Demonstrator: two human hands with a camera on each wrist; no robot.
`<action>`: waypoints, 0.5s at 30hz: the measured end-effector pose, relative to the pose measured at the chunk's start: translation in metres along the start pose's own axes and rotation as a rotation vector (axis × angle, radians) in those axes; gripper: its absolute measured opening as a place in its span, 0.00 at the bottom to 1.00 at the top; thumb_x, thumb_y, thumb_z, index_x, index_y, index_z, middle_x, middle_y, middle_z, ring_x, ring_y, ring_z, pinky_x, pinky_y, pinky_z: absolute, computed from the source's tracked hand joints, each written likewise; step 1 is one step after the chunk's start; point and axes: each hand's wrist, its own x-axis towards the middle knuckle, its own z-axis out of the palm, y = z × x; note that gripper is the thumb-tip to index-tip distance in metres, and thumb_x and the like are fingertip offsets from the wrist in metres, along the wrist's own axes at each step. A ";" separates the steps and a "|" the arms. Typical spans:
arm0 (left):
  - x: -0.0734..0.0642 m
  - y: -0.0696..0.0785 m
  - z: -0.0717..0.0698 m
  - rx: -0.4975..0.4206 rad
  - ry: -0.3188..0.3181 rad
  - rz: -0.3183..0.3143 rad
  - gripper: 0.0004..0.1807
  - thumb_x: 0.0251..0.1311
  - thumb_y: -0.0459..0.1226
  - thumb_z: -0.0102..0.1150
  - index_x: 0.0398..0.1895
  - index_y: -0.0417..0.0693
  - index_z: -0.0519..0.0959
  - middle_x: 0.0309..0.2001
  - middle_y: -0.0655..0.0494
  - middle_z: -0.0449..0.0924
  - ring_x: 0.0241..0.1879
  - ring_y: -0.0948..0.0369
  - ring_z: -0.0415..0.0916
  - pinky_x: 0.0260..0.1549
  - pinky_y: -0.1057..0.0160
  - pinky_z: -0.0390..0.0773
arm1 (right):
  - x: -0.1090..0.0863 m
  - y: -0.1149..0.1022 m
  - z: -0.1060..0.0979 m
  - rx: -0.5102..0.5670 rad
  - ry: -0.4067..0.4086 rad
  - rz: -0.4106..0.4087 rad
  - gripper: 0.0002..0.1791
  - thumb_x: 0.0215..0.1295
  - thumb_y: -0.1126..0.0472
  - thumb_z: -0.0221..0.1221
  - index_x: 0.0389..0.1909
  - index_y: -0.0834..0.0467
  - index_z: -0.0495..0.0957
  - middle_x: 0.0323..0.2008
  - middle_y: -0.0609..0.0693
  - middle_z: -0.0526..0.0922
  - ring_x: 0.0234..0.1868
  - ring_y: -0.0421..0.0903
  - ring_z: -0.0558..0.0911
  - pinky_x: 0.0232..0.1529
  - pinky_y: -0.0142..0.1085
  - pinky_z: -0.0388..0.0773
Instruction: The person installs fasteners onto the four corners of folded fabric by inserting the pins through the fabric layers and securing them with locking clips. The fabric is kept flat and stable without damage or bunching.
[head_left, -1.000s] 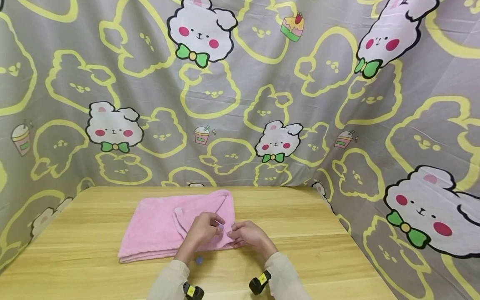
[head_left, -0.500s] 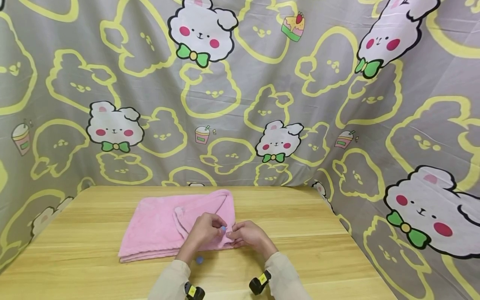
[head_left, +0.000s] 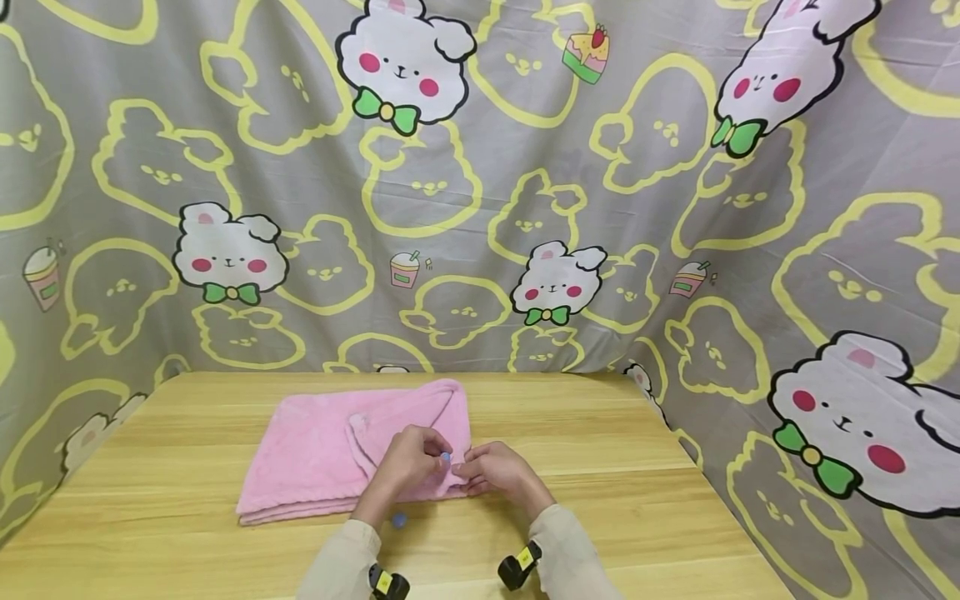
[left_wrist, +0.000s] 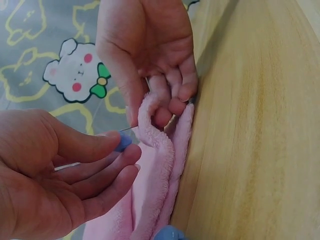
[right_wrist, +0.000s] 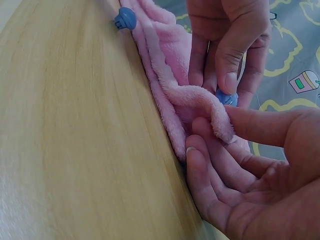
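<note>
A folded pink fleece cloth [head_left: 315,450] lies on the table, its right front corner between both hands. My left hand [head_left: 408,458] pinches a blue-headed pin [left_wrist: 124,142] between thumb and fingertips. Its thin metal shaft reaches the cloth's raised edge in the left wrist view; whether the tip is inside the pile is hidden. My right hand [head_left: 498,468] grips that edge, thumb on one side and fingers curled beneath the fold [right_wrist: 220,117]. Near the cloth's front edge, a second blue mushroom-shaped piece [head_left: 399,520] lies on the wood, left of the hands.
The wooden table [head_left: 600,500] extends around the cloth. A grey curtain [head_left: 450,325] with rabbit and yellow outline prints hangs behind the table and at both sides. Black wrist cameras [head_left: 519,567] sit on both beige sleeves.
The blue head has shifted slightly right toward the cloth's edge and shows more between the left fingers than a second ago. The right hand and cloth are almost still.
</note>
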 end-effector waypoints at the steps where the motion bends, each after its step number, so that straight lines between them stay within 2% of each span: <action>1: 0.000 0.000 0.000 -0.001 0.001 -0.001 0.07 0.50 0.24 0.67 0.32 0.40 0.86 0.31 0.51 0.88 0.33 0.60 0.83 0.40 0.57 0.81 | 0.000 0.000 0.000 -0.002 0.001 -0.001 0.08 0.63 0.66 0.63 0.25 0.57 0.76 0.21 0.46 0.81 0.24 0.39 0.81 0.31 0.31 0.80; 9: -0.001 0.001 0.001 -0.001 0.014 -0.013 0.10 0.45 0.21 0.66 0.31 0.41 0.86 0.29 0.52 0.87 0.31 0.62 0.81 0.38 0.59 0.80 | 0.000 0.000 -0.001 -0.006 0.003 0.002 0.09 0.63 0.66 0.63 0.24 0.56 0.76 0.20 0.46 0.81 0.24 0.39 0.81 0.31 0.31 0.80; 15: -0.002 0.003 0.000 0.019 0.031 -0.027 0.09 0.44 0.24 0.68 0.30 0.42 0.86 0.27 0.53 0.86 0.29 0.62 0.80 0.36 0.59 0.79 | -0.001 0.000 0.000 -0.008 0.002 0.008 0.10 0.63 0.66 0.63 0.23 0.56 0.75 0.20 0.46 0.80 0.23 0.39 0.80 0.30 0.30 0.80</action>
